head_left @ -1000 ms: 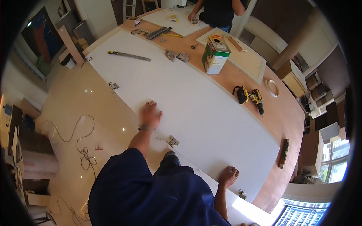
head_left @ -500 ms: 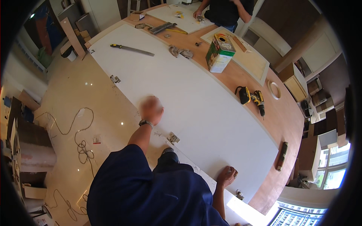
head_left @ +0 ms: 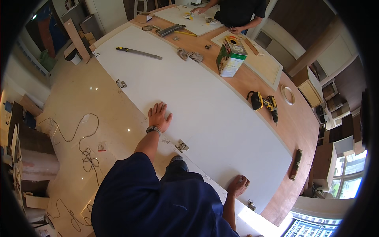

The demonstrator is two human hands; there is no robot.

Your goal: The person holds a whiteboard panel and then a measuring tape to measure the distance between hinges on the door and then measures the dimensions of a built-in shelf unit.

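A long white panel (head_left: pixel 189 102) lies across the table. My left hand (head_left: pixel 159 117), wearing a metal watch, rests palm down on it near the close edge, fingers spread and nothing held. Farther right, my right hand (head_left: pixel 237 186) sits closed on the panel's surface; what is inside its curled fingers is hidden. Metal cabinet hinges line the panel's near edge: one hinge (head_left: pixel 181 145) lies between my hands, another hinge (head_left: pixel 121 83) is beyond my left hand, and a third hinge (head_left: pixel 251 204) is close to my right wrist. A file (head_left: pixel 139 53) with a yellow-and-black handle lies on the panel's far left part.
Behind the panel on the wooden tabletop (head_left: pixel 298 122) stand a green-and-white tin (head_left: pixel 231 56) and a cordless drill (head_left: pixel 265 106). Gloves (head_left: pixel 190 55), a tape roll (head_left: pixel 288 95) and a level (head_left: pixel 295 164) lie there too. A co-worker (head_left: pixel 241 15) stands opposite. A cable (head_left: pixel 87 158) trails over the floor.
My left hand, blurred earlier, now shows flat with fingers spread at nearly the same place. My right hand has barely moved. The co-worker's hands have shifted, one now lowered to the table.
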